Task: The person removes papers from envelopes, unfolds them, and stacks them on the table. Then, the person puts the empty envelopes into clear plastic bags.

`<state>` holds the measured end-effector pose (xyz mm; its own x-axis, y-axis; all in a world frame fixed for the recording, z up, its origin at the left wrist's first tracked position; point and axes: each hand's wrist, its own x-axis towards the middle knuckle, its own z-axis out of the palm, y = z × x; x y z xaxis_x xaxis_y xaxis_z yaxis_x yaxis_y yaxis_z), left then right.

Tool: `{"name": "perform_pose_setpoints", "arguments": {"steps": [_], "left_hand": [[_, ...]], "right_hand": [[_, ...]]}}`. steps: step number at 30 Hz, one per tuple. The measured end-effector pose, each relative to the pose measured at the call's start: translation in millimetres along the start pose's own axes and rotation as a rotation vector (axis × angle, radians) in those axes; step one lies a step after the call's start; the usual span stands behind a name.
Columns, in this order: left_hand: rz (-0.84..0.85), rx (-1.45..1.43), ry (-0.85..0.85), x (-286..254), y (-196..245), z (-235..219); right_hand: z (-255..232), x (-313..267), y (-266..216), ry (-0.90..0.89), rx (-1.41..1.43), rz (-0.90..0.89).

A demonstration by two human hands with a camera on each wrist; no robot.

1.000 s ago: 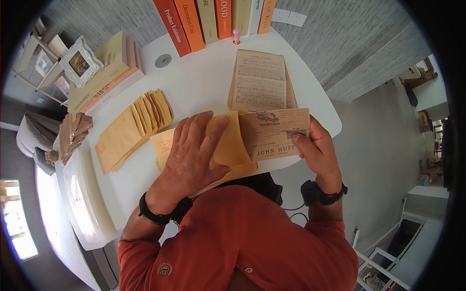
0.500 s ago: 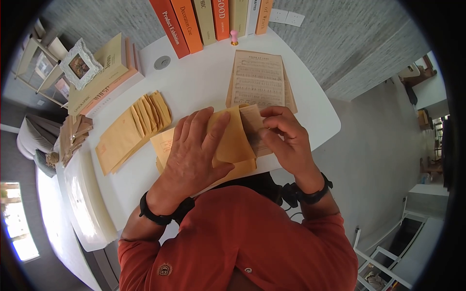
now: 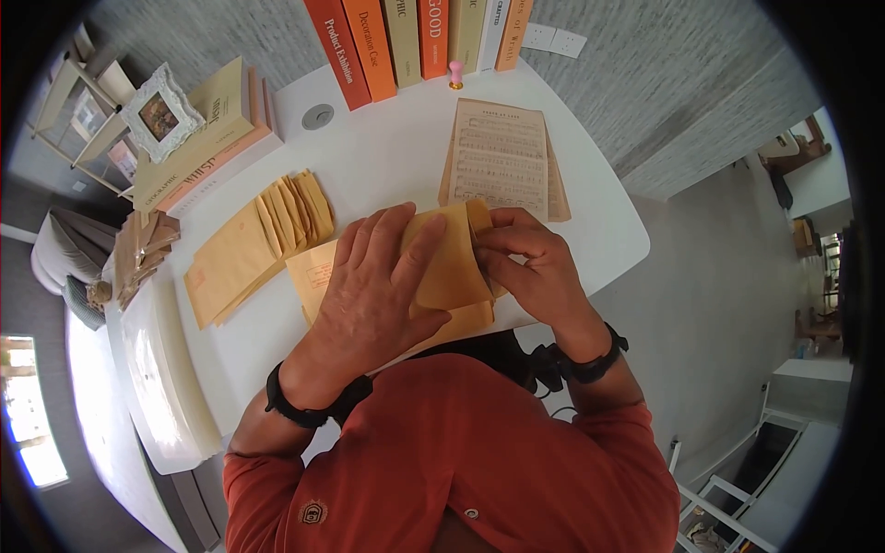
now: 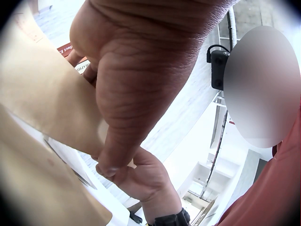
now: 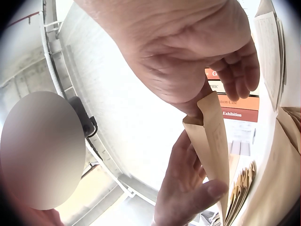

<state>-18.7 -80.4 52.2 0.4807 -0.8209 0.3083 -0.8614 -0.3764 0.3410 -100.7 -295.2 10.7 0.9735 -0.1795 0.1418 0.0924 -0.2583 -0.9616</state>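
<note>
In the head view my left hand point(image 3: 369, 281) lies over a tan envelope point(image 3: 447, 263), fingers extended and thumb apart. At the envelope's right end, my right hand point(image 3: 535, 272) has its fingertips at the mouth. Seen from the right wrist, a digit of the right hand point(image 5: 188, 56) reaches into the mouth of the envelope point(image 5: 209, 141), while other fingers hang loosely bent behind it. The left hand point(image 5: 188, 188) touches the lower part there. The printed card cannot be seen. More envelopes lie beneath.
Stacked tan envelopes point(image 3: 249, 244) lie to the left, near clear sleeves point(image 3: 161, 369) and brown packets point(image 3: 143, 253). Sheet music point(image 3: 502, 157) lies behind the right hand. Upright books point(image 3: 433, 41), a pink-handled stamp point(image 3: 455, 74) and a picture frame point(image 3: 159, 115) stand farther back.
The printed card has slid leftward into the envelope and out of sight. My right hand has moved left from the card's outer end to the mouth. My left hand has barely moved.
</note>
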Motion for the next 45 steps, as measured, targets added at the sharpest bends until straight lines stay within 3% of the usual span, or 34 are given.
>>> {"name": "perform_pose_setpoints", "arguments": {"steps": [8,12,16,21,23,27,28,30,33,35,39,42,45], "left_hand": [[-0.011,-0.005,0.005,-8.1,-4.9,-7.1],[-0.068,0.053,0.007,-20.4,-20.2,-35.9],[-0.226,0.232,0.016,-46.7,-62.1,-76.6],[-0.374,0.383,-0.044,-70.2,-113.6,-101.1],[-0.365,0.447,-0.07,-65.8,-115.8,-87.6],[-0.137,0.149,-0.056,-27.8,-88.5,-43.7],[-0.088,0.08,-0.161,-8.6,-74.4,-35.5],[0.027,-0.056,-0.171,23.3,-63.1,1.9],[0.088,-0.035,-0.254,62.7,-67.1,54.5],[0.071,0.009,-0.395,79.4,-68.9,71.7],[0.207,0.063,-0.353,70.3,-69.7,86.8],[0.228,0.024,-0.342,66.4,-69.0,85.1],[0.23,-0.019,-0.316,64.7,-73.0,88.3]], "right_hand": [[7.5,3.8,-2.2,-0.045,-0.028,-0.024],[-3.1,0.0,-5.7,0.122,0.091,-0.09],[-36.6,-2.9,11.2,0.173,0.045,0.043],[-57.5,0.1,43.2,0.18,-0.27,0.11],[-69.8,4.3,51.1,0.213,-0.344,0.142],[-90.2,26.1,72.9,0.247,-0.359,0.237],[-92.9,31.6,71.8,0.247,-0.379,0.265],[-96.7,43.4,68.2,0.237,-0.412,0.315],[-98.5,60.0,78.0,0.319,-0.522,0.34],[-100.2,70.9,85.7,0.366,-0.441,0.398],[-96.4,82.2,92.5,0.419,-0.261,0.446],[-96.6,84.5,96.0,0.334,0.06,0.438],[-99.1,83.6,97.2,0.26,0.071,0.451]]}}
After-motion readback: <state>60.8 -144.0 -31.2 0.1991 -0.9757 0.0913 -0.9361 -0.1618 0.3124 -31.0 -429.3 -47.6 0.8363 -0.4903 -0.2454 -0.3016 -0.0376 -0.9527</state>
